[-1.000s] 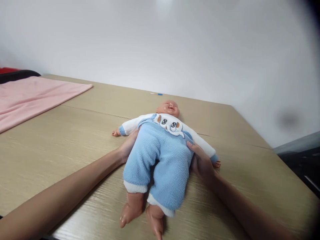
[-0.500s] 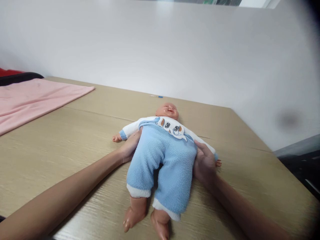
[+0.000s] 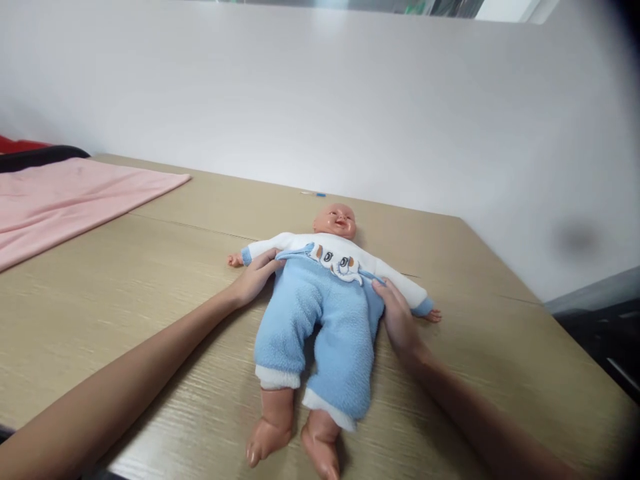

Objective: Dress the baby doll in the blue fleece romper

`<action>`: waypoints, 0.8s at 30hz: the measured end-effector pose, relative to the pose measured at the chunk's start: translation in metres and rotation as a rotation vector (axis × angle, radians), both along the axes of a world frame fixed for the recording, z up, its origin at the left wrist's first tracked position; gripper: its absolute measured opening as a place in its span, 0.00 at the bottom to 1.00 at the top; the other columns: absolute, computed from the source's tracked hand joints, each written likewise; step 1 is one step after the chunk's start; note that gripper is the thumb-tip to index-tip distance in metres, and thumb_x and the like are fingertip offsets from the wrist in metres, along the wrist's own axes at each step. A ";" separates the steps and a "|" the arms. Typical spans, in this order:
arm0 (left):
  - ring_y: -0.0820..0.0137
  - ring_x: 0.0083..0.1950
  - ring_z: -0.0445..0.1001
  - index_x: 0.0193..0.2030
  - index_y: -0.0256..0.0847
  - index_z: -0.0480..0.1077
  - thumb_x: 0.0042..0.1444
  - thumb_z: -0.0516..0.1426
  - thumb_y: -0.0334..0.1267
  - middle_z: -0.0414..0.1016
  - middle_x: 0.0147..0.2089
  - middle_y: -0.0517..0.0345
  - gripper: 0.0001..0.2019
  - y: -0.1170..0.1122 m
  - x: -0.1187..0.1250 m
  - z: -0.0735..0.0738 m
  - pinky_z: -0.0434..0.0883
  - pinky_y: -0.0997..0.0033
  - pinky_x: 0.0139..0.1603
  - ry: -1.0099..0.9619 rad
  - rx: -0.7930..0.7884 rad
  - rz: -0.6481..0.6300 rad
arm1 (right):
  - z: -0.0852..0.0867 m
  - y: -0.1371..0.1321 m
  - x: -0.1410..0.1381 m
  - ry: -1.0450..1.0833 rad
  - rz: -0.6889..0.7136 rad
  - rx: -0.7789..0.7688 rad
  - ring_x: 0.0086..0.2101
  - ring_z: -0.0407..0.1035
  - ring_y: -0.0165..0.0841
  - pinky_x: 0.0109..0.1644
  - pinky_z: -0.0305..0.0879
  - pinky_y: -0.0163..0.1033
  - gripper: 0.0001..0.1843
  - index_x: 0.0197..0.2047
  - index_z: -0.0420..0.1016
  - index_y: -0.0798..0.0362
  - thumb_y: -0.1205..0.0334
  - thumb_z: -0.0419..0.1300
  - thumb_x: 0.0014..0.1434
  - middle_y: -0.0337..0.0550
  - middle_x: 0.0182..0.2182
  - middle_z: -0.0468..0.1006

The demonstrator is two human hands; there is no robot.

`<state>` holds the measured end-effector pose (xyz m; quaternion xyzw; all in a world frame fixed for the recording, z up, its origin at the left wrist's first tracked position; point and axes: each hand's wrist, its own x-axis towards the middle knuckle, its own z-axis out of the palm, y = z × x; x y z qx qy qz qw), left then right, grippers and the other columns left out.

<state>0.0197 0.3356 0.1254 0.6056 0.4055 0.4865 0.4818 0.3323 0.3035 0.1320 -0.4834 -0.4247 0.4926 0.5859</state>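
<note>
A baby doll lies face up on the table, its head away from me and bare feet towards me. It wears a white long-sleeved top with blue cuffs, and fluffy blue pants with white hems and an embroidered animal face at the waist. My left hand pinches the waistband at the left side of the pants. At the opposite side, my right hand grips the waistband between thumb and fingers. Both hands stay low beside the doll's hips; some fingertips are hidden by the fabric.
The doll rests on a wood-grain table with a seam running across it. A pink cloth is spread at the left, a black and red object behind it. Past the head lies a thin blue-ended item, before a pale wall.
Both hands have come slightly higher round the waistband, with more fingers showing on top. The waist's right side has shifted left and inward. The doll's face is tipped more towards me.
</note>
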 end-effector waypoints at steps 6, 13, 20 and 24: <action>0.52 0.76 0.67 0.55 0.45 0.82 0.72 0.61 0.52 0.81 0.66 0.51 0.17 -0.020 0.018 0.007 0.56 0.64 0.80 0.006 -0.030 0.085 | 0.003 -0.014 -0.010 -0.055 0.010 -0.021 0.61 0.74 0.44 0.79 0.60 0.49 0.14 0.40 0.85 0.44 0.44 0.75 0.58 0.37 0.45 0.88; 0.50 0.80 0.66 0.62 0.46 0.81 0.73 0.60 0.58 0.78 0.73 0.50 0.23 -0.038 0.049 0.007 0.59 0.54 0.83 -0.306 -0.251 0.119 | 0.008 -0.029 -0.026 0.402 0.056 -0.301 0.62 0.79 0.48 0.68 0.80 0.53 0.22 0.51 0.87 0.44 0.40 0.74 0.61 0.42 0.52 0.90; 0.52 0.73 0.75 0.62 0.44 0.80 0.70 0.63 0.61 0.82 0.68 0.49 0.26 -0.036 0.052 0.010 0.70 0.56 0.75 -0.507 -0.280 0.065 | 0.010 -0.021 -0.018 0.403 -0.014 -0.314 0.60 0.82 0.51 0.66 0.81 0.55 0.21 0.53 0.87 0.45 0.45 0.75 0.60 0.43 0.47 0.92; 0.53 0.75 0.73 0.65 0.44 0.79 0.67 0.64 0.63 0.79 0.71 0.48 0.30 -0.034 0.052 0.010 0.68 0.57 0.78 -0.598 -0.349 0.012 | 0.008 -0.015 -0.014 0.394 0.017 -0.317 0.60 0.81 0.51 0.66 0.81 0.55 0.21 0.52 0.87 0.45 0.45 0.74 0.60 0.43 0.48 0.92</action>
